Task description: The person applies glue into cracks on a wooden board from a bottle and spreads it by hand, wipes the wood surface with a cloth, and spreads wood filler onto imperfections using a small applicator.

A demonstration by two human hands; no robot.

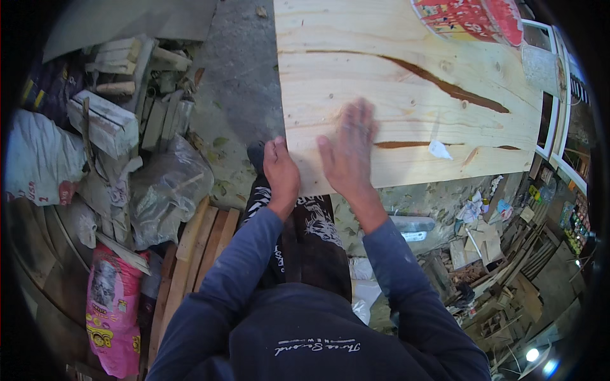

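Observation:
A pale wooden board (406, 89) with long brown-filled streaks fills the upper middle. My left hand (281, 171) grips its left edge near the lower corner. My right hand (349, 149), smeared by motion, lies flat on or just over the board's surface with fingers stretched out. To its right rests a small white object (440, 150) with a thin translucent part, too indistinct to name. A red container (467, 19) stands at the board's far right corner.
Scrap wood (101, 120), sacks (44, 165), a plastic sheet (165, 190), a pink bag (111, 311) and planks (197, 254) crowd the left floor. At right are white frames (556, 95) and strewn offcuts (502, 267). My legs are below the board.

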